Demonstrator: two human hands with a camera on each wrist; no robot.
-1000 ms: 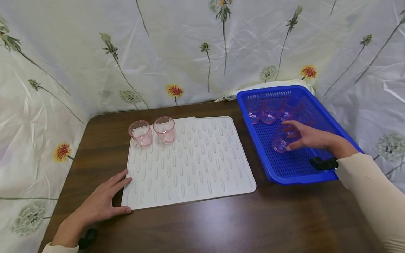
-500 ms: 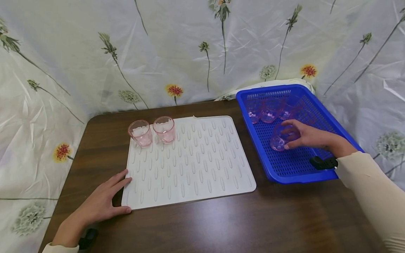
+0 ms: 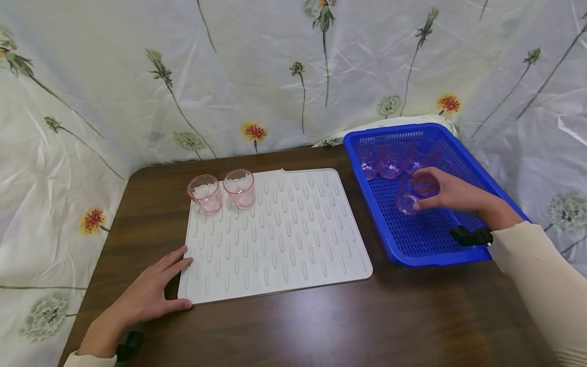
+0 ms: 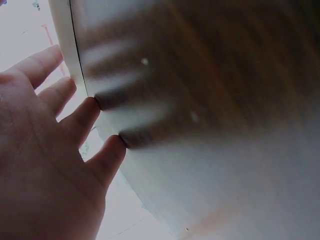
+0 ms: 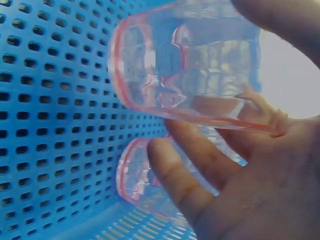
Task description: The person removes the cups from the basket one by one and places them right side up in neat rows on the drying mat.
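In the head view my right hand (image 3: 454, 193) grips a pink clear glass (image 3: 405, 202) inside the blue basket (image 3: 435, 262). Thumb and fingers reach around the sides of this glass (image 5: 170, 65) in the right wrist view, its base facing the perforated basket floor. Another pink glass (image 5: 135, 172) lies beyond my fingertips there. My left hand (image 3: 147, 291) rests at the left edge of a white ridged mat (image 3: 279, 250), fingers spread and thumb at the near corner. In the left wrist view its fingertips (image 4: 116, 144) touch the dark tabletop.
Two pink glasses (image 3: 211, 200) stand side by side at the mat's far left corner. Several more pink glasses (image 3: 390, 168) stand at the far end of the basket. A floral sheet (image 3: 266, 66) hangs behind the brown wooden table (image 3: 293, 331).
My right hand and the glass it grips have shifted slightly, the glass now a little higher in the view. The left hand stays at the mat's edge.
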